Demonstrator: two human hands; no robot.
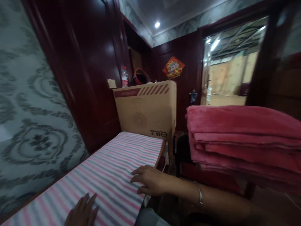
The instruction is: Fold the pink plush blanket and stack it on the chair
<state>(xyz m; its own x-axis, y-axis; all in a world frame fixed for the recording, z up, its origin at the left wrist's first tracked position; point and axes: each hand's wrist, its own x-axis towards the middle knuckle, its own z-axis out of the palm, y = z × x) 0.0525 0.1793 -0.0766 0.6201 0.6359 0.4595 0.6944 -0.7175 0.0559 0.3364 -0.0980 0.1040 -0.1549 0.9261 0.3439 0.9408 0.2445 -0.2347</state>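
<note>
A striped cloth in pink, grey and white lies spread over a long table beside the wall. At the bottom of the view, my left hand rests on the cloth with its fingers apart. My right hand reaches in from the right, over the cloth's right edge, fingers spread and holding nothing. A metal bangle circles my right wrist. Part of the left hand is cut off by the frame's lower edge.
Past the table's far end stands a large cardboard box with a plastic bottle on top. Folded pink blankets are stacked at right on a dark red seat. An open doorway lies behind them; patterned wall at left.
</note>
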